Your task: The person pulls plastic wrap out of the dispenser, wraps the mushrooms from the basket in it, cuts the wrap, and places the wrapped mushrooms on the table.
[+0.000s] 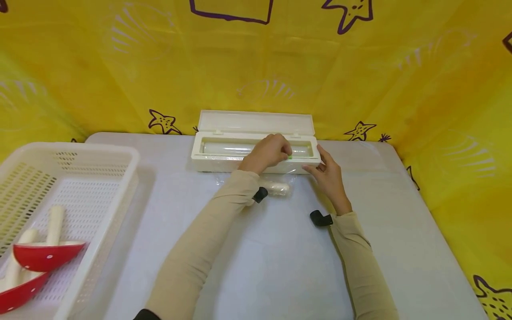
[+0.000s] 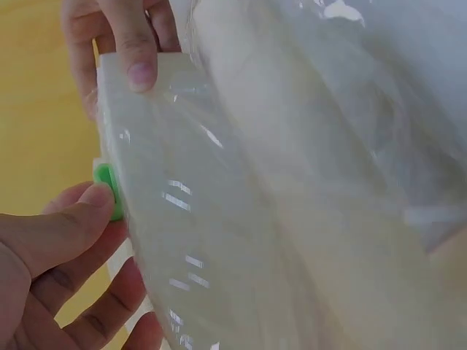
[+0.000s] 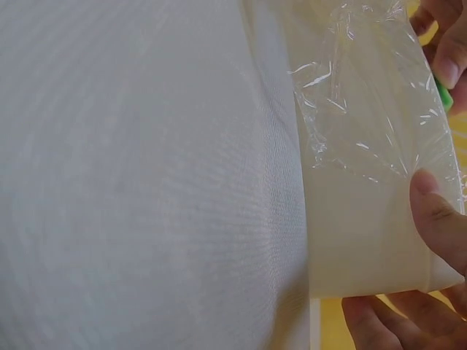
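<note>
A small green slider sits on the upper front edge of a long white box, and the person's left hand has it pinched, thumb on one side and fingers behind. The box lies lengthwise near the far edge of the table, its lid swung up at the back. Inside the open trough I can see a shiny roll lying along its length, partly hidden by the left hand. Clear film drapes over the front of the box, creased and catching the light.

The right hand is clamped on the right end of the box, thumb pressed to the front face, fingers round the end. Just in front of the box, below the left wrist, lies a pale bundle in crinkled clear plastic, partly covered by the sleeve.

Over to the left stands a white basket with slotted sides. Two red scoops with pale handles lie in it, one overlapping the other. Behind everything hangs a yellow cloth printed with starfish and shells.
</note>
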Available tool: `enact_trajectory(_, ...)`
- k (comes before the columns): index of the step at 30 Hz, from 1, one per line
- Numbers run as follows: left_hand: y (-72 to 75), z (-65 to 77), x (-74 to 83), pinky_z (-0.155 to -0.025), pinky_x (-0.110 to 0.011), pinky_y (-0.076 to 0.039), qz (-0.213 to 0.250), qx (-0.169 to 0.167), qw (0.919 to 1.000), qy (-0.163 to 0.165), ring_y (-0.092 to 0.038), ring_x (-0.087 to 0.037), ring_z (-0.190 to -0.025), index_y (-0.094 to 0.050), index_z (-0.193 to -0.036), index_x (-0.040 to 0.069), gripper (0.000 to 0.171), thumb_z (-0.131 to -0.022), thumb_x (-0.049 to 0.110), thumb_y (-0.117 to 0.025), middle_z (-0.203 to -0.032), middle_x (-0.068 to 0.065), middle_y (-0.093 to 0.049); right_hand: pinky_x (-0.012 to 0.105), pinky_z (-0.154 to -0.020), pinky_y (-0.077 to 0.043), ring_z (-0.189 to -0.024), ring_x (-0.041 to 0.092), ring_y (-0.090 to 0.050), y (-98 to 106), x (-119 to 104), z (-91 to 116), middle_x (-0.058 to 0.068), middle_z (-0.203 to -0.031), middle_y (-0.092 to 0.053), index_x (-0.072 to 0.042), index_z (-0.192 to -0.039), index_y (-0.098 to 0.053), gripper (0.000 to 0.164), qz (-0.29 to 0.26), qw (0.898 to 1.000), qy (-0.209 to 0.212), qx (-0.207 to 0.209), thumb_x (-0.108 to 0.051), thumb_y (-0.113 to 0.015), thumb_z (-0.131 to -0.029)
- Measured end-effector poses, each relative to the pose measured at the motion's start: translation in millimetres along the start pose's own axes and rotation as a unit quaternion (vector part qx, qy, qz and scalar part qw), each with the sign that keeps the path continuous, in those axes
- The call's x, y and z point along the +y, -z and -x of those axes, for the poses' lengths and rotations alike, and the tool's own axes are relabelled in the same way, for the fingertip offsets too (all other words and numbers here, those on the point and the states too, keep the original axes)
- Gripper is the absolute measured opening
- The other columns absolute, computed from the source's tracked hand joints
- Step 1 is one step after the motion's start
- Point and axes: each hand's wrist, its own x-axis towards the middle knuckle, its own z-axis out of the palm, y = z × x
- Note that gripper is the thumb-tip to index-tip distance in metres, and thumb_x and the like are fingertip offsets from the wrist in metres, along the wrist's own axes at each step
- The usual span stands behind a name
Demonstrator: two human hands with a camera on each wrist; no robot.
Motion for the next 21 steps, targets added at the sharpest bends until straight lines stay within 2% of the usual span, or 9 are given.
enact_trajectory(7,10.8,8.1,-9.5,-0.093,-0.033,-0.053,0.010,-0.005,0.9999,0.005,-0.064,-0.021,-0.103,-0.074,-0.110,0.007,0.018,-0.093,0.005,-0.066,-0.116,-0.007,-0.071,0.005,-0.086,-0.047,-0.132,0.043,-0.050,-0.6,-0.9,0.1,0.024,-0.157,-0.033,0.000,-0.154,-0.029,0.080,0.011,1.000,0.003,0.003,0.000,-0.072,-0.087)
enact_trajectory(10,13.4,10.7,-16.3,-0.092,-0.033,-0.052,0.006,-0.003,0.9998,-0.021,-0.064,-0.022,-0.101,-0.074,-0.108,0.006,0.017,-0.093,0.005,-0.067,-0.111,-0.008,-0.072,0.006,-0.088,-0.047,-0.133,0.044,-0.049,-1.0,-0.9,0.3,0.024,-0.158,-0.032,0.000,-0.154,-0.028,0.080,0.021,1.000,0.006,-0.001,-0.001,-0.072,-0.087)
enact_trajectory(16,12.6,12.4,-34.6,-0.089,-0.031,-0.053,0.014,0.007,0.9956,-0.092,-0.068,-0.021,-0.095,-0.074,-0.109,0.006,0.018,-0.092,0.007,-0.068,-0.104,-0.010,-0.075,0.003,-0.084,-0.046,-0.132,0.043,-0.051,-1.4,-0.8,0.6,0.023,-0.158,-0.032,0.000,-0.154,-0.028,0.080,0.021,1.000,0.002,-0.003,0.000,-0.072,-0.087)
enact_trajectory(21,13.8,11.7,-39.0,-0.088,-0.030,-0.054,0.019,0.002,0.9941,-0.107,-0.068,-0.021,-0.095,-0.075,-0.112,0.006,0.020,-0.092,0.005,-0.068,-0.104,-0.010,-0.076,0.002,-0.083,-0.046,-0.131,0.043,-0.051,-0.9,-1.0,1.1,0.022,-0.158,-0.032,0.000,-0.154,-0.027,0.081,0.020,1.000,0.000,-0.003,0.000,-0.072,-0.087)
